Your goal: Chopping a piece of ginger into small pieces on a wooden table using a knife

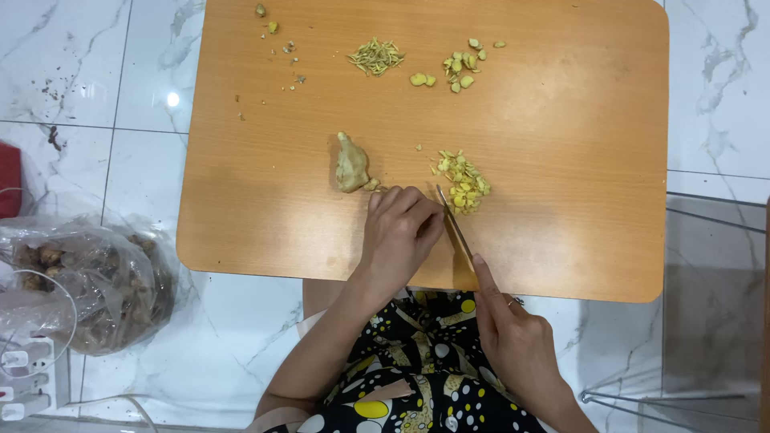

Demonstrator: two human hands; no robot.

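L hand: fingers curled, pressed down on sth small at table's 6 o'clock; what's under it can't tell.
R hand: gripping knife, index finger along the spine, blade just beside L fingertips.
Ginger root: unpeeled lump, near table centre, 11 o'clock of L hand.
Chopped bits: yellow pile, 1 o'clock of knife tip.
Table: wood, more slices and shreds at 12 o'clock.
Plastic bag: on floor, 9 o'clock.
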